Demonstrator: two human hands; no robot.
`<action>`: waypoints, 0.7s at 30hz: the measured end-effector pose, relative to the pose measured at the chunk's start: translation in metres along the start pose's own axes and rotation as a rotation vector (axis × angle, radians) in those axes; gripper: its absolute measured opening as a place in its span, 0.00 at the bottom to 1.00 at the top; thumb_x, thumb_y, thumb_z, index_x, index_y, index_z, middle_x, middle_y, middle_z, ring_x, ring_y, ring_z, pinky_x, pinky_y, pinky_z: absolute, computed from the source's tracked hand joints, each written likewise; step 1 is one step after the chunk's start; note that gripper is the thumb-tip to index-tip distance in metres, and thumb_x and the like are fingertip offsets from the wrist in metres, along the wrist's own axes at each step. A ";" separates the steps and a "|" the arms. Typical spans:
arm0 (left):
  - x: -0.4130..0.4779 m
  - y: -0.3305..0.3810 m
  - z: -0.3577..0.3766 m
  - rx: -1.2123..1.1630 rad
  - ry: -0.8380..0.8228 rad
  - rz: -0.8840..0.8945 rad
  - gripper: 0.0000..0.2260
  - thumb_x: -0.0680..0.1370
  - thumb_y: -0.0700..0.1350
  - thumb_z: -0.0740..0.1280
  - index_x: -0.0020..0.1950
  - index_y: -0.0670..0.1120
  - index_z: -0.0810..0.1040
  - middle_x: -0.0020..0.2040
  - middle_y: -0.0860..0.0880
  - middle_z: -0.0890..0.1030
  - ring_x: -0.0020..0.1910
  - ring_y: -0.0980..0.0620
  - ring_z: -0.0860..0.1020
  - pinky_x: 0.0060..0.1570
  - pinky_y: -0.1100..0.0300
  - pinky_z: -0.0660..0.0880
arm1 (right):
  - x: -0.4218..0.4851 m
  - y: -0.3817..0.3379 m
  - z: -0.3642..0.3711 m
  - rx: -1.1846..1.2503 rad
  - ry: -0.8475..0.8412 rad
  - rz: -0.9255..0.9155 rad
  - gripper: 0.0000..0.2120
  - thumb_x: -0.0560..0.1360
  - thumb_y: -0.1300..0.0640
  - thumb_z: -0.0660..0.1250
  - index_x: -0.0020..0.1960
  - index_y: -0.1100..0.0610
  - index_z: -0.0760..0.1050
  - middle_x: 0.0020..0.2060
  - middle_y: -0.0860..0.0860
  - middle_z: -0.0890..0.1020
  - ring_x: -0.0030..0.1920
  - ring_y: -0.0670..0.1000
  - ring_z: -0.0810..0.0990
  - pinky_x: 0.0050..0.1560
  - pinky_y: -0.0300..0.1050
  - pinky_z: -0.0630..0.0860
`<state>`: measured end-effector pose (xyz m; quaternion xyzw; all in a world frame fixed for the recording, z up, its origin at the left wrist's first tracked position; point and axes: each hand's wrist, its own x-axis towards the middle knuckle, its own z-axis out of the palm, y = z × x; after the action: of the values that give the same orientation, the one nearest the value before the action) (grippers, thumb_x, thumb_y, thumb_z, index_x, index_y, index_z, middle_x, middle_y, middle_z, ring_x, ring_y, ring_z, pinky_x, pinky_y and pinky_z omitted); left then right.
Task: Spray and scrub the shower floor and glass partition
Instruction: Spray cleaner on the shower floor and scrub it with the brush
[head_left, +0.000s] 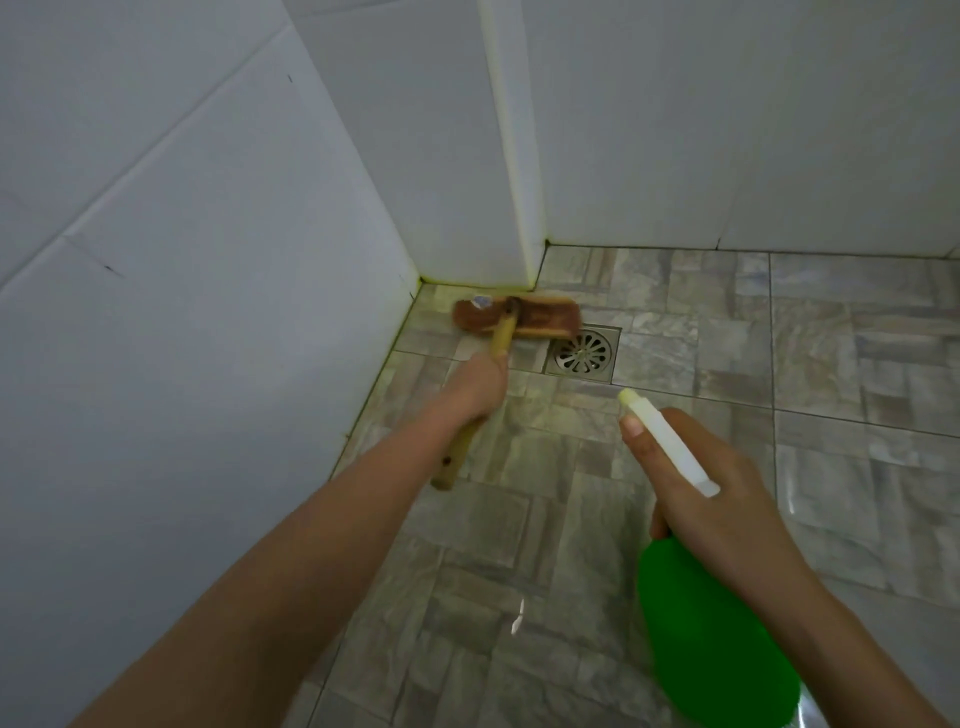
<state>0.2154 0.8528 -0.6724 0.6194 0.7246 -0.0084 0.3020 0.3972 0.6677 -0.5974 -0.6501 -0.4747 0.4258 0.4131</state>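
Right now I have the left hand (475, 387) curled tight round the handle (503, 338) of the brush (517, 318). It grips about midway, so the bare end of the stick pokes out behind the wrist. The brown brush head lies flat on the floor (519, 519), in the far corner where the left wall (182, 260) meets a white pillar (514, 156). Its long side runs along the pillar's base. Its right end sits just beside the drain (583, 352) and seems to overlap the drain's top-left corner. There is a small pale label on the left end of the head, too blurred for me to read.

The right hand (711, 478) holds the bottle (711, 639) by the neck, above the tiles and nearer to me than the brush. The green body hangs below the wrist. The white sprayer head (665, 441) points forward and left, toward the drain. The thumb (636, 431) lies along the sprayer's left side, and the other fingers wrap over the top and right. I cannot see the trigger from this angle.

The floor is grey-beige stone-pattern tile and looks glossy, with a few bright glints near the bottom. A yellowish tint runs along the grout (405, 317) at the foot of the left wall and up the pillar's edge.
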 end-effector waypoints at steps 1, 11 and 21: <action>-0.002 -0.002 0.001 0.059 -0.008 0.034 0.21 0.83 0.52 0.48 0.57 0.39 0.74 0.53 0.41 0.78 0.48 0.42 0.76 0.47 0.53 0.72 | 0.000 0.001 -0.001 -0.001 -0.002 0.003 0.18 0.78 0.44 0.61 0.45 0.59 0.76 0.27 0.57 0.74 0.24 0.47 0.74 0.24 0.31 0.71; -0.006 -0.024 0.013 0.102 0.037 0.091 0.22 0.83 0.54 0.48 0.51 0.39 0.75 0.45 0.42 0.79 0.43 0.43 0.78 0.40 0.56 0.70 | -0.003 0.003 -0.006 -0.017 0.016 0.018 0.17 0.78 0.44 0.61 0.47 0.57 0.77 0.25 0.53 0.74 0.27 0.54 0.77 0.24 0.32 0.71; -0.012 -0.027 0.019 0.061 0.025 0.129 0.22 0.83 0.53 0.49 0.58 0.37 0.74 0.49 0.39 0.79 0.45 0.42 0.77 0.44 0.55 0.71 | -0.008 0.002 -0.003 -0.010 0.023 0.016 0.16 0.79 0.44 0.61 0.47 0.57 0.77 0.22 0.49 0.73 0.23 0.45 0.74 0.24 0.29 0.70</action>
<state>0.2000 0.8283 -0.6921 0.6737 0.6864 -0.0032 0.2740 0.3995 0.6589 -0.5968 -0.6606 -0.4669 0.4193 0.4120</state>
